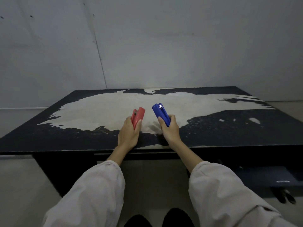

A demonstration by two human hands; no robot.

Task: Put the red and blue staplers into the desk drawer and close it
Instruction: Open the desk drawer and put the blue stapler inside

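Note:
My left hand [128, 134] grips the red stapler [138, 116] by its rear end, its front tilted up and away from me. My right hand [169, 130] grips the blue stapler [160, 113] the same way, its metal mouth facing up. Both staplers are lifted a little above the worn black and pale desk top [98, 110], near its front middle. A dark drawer [268, 177] stands pulled out below the desk's front edge at the lower right; its inside is dim and I cannot tell what it holds.
A grey wall [147, 43] rises right behind the desk. The pale floor [19, 185] shows at the left and under the desk. My dark shoes [157, 218] stand at the bottom edge. A dark object [285, 196] lies on the floor under the drawer.

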